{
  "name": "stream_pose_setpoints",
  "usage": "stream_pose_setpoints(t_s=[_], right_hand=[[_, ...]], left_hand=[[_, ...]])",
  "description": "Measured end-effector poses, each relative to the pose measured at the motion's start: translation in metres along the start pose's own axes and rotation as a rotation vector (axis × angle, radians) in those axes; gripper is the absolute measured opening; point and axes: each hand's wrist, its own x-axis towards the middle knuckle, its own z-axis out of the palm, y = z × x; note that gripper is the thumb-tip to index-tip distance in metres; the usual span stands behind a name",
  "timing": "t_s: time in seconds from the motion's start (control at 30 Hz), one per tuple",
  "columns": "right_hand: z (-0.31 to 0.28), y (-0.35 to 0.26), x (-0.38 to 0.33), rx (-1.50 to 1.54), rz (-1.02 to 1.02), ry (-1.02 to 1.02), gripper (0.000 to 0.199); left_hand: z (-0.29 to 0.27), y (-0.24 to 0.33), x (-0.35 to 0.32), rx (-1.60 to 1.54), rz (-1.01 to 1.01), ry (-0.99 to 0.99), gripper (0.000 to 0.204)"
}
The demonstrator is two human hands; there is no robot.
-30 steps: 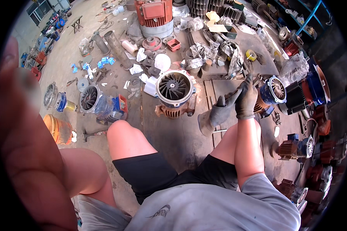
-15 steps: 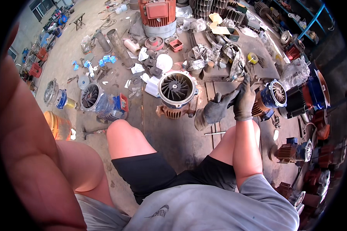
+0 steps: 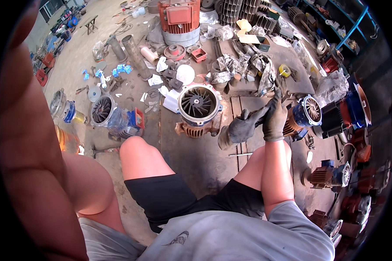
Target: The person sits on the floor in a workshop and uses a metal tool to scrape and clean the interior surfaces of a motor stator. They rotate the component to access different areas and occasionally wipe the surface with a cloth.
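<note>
The person wears a grey short-sleeved T-shirt (image 3: pixel 244 239) with a small dark printed emblem (image 3: pixel 178 238) on the chest, left of the shirt's middle. Below the shirt sit black shorts (image 3: pixel 178 198) that end high on the thighs, leaving both knees bare. The right hand (image 3: pixel 275 117) is covered by a dark grey work glove, worn and dusty, with a cuff that stops at the wrist. Above that cuff the forearm is bare up to the shirt's sleeve. The left arm, close to the camera beside the shirt, is bare too.

Left hand (image 3: pixel 17 26) cut off, blurred
</note>
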Motion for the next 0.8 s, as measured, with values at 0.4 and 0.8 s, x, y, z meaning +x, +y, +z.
stream_pose_setpoints(t_s=[0.4, 0.8], right_hand=[[0.003, -0.032, -0.009, 0.193, -0.050, -0.004, 0.061], [-0.021, -0.105, -0.042, 1.583, 1.020, -0.334, 0.049]], left_hand=[[0.010, 0.015, 0.021, 0.006, -0.034, -0.012, 0.057], [0.158, -0.045, -0.265, -0.834, -1.811, -0.304, 0.037]])
